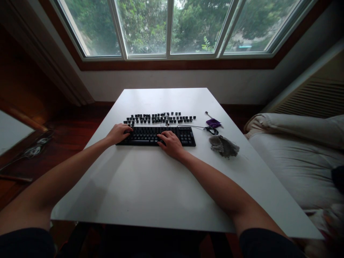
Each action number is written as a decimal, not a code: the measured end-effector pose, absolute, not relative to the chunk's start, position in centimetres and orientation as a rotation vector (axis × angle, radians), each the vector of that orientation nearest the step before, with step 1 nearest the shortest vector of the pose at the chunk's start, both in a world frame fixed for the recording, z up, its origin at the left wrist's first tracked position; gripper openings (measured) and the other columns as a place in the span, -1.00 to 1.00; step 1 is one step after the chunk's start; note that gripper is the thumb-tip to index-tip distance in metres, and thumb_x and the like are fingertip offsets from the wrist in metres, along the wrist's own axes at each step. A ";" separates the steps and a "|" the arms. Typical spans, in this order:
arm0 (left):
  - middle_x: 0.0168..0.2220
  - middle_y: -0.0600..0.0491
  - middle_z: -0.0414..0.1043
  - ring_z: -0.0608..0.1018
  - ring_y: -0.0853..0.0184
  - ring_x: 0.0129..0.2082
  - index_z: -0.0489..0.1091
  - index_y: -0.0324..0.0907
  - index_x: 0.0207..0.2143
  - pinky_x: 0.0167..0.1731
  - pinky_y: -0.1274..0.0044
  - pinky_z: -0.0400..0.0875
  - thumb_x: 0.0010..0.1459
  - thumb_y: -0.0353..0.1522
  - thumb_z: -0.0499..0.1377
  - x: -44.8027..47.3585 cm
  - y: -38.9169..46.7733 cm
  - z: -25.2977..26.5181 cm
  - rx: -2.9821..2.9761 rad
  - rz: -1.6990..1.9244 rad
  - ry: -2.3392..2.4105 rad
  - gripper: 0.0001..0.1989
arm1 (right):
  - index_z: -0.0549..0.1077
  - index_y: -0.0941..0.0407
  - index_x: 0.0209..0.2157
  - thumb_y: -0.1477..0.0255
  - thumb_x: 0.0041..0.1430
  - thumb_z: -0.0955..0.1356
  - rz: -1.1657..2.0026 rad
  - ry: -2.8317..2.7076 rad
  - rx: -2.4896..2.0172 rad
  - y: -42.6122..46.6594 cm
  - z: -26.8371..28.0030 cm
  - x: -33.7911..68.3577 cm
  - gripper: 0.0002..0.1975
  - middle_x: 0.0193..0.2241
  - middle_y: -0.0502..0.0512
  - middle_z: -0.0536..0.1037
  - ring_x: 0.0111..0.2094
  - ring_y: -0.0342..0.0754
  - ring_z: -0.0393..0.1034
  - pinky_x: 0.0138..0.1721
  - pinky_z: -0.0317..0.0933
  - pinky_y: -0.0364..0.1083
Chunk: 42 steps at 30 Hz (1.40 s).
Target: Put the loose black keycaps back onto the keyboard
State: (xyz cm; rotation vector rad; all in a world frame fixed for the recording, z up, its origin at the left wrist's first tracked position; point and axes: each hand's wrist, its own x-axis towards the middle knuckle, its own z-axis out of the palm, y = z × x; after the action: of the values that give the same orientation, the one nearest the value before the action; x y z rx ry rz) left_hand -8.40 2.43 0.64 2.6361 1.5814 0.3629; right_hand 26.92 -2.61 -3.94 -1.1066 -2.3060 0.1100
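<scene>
A black computer keyboard (pixel 145 138) lies flat on the white table. My left hand (pixel 117 134) is at its left end, with the fingers over the top corner and the thumb bent in nearer me; it grips the keyboard there. Across the keyboard's right-middle part rests my right hand (pixel 171 143), its fingers bent and apart over the keys and the thumb near the front edge. I see nothing held in it, though the palm side is hidden. Just behind the keyboard, loose black keycaps (pixel 158 118) stand in uneven rows.
Right of the keyboard lie a coiled black cable (pixel 212 130), a purple cloth-like item (pixel 213 123), a small brush-like stick (pixel 206 113) and a crumpled grey rag (pixel 224 146). The white table (pixel 150 190) faces a window; a pale sofa (pixel 292 154) stands along its right side.
</scene>
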 end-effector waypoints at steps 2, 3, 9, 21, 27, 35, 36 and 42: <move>-0.20 0.04 0.57 0.53 0.17 -0.15 0.58 -0.02 -0.14 -0.07 0.36 0.36 0.11 -0.30 0.16 -8.3 2.3 0.6 2.642 0.367 1.589 -0.71 | 0.46 0.05 0.15 0.29 0.33 0.34 0.118 -2.306 -1.107 -2.6 -3.9 26.9 -0.61 0.03 0.22 0.45 0.07 0.13 0.26 0.10 0.22 0.13; -0.20 0.04 0.57 0.53 0.17 -0.15 0.57 -0.02 -0.14 -0.07 0.35 0.36 0.10 -0.30 0.16 -8.2 2.2 0.6 2.647 0.370 1.598 -0.72 | 0.45 0.05 0.15 0.29 0.33 0.34 0.119 -2.306 -1.108 -2.7 -3.8 27.0 -0.61 0.03 0.23 0.45 0.07 0.13 0.26 0.11 0.22 0.13; -0.15 0.04 0.56 0.51 0.16 -0.11 0.57 -0.03 -0.18 -0.06 0.35 0.34 0.08 -0.27 0.21 -8.1 1.8 1.0 2.665 0.357 1.618 -0.76 | 0.46 0.06 0.14 0.28 0.33 0.34 0.106 -2.302 -1.112 -2.7 -3.9 27.0 -0.61 0.02 0.22 0.45 0.07 0.12 0.26 0.12 0.22 0.11; -0.17 0.10 0.58 0.54 0.24 -0.14 0.61 0.00 -0.13 -0.09 0.47 0.35 0.13 -0.25 0.18 -8.1 2.1 1.8 2.626 0.189 1.568 -0.71 | 0.47 0.04 0.14 0.28 0.33 0.34 0.096 -2.298 -1.100 -2.5 -4.1 27.0 -0.62 0.02 0.21 0.46 0.06 0.13 0.27 0.10 0.24 0.12; -0.17 0.13 0.61 0.56 0.29 -0.18 0.62 0.01 -0.15 -0.13 0.51 0.35 0.16 -0.18 0.15 -8.1 2.1 1.9 2.536 0.178 1.630 -0.70 | 0.47 0.04 0.14 0.28 0.33 0.34 0.099 -2.294 -1.101 -2.5 -4.1 27.0 -0.62 0.02 0.22 0.46 0.06 0.13 0.27 0.10 0.23 0.12; -0.19 0.14 0.63 0.58 0.27 -0.20 0.62 0.01 -0.15 -0.20 0.53 0.36 0.13 -0.16 0.17 -7.9 2.6 2.0 2.403 0.089 1.748 -0.68 | 0.47 0.05 0.14 0.28 0.33 0.34 0.098 -2.298 -1.096 -2.5 -4.2 27.0 -0.62 0.01 0.22 0.46 0.06 0.13 0.27 0.10 0.23 0.11; -0.20 0.15 0.63 0.58 0.27 -0.20 0.62 0.01 -0.15 -0.20 0.53 0.36 0.12 -0.16 0.18 -7.9 2.7 1.9 2.404 0.075 1.751 -0.69 | 0.47 0.05 0.14 0.28 0.33 0.34 0.097 -2.297 -1.095 -2.5 -4.2 27.0 -0.62 0.01 0.22 0.46 0.05 0.12 0.27 0.10 0.23 0.11; -0.22 0.16 0.63 0.59 0.28 -0.22 0.61 0.03 -0.14 -0.20 0.53 0.33 0.13 -0.17 0.18 -8.0 3.3 2.0 2.448 -0.013 1.741 -0.70 | 0.47 0.05 0.14 0.27 0.33 0.34 0.088 -2.296 -1.094 -2.4 -4.3 26.9 -0.62 0.01 0.22 0.46 0.05 0.12 0.27 0.09 0.23 0.11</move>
State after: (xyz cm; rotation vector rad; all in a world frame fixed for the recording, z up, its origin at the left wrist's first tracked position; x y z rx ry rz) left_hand -8.03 3.29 1.99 2.4478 1.7408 -0.0125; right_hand 26.92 -2.42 -4.30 -1.0943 -2.2955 0.0877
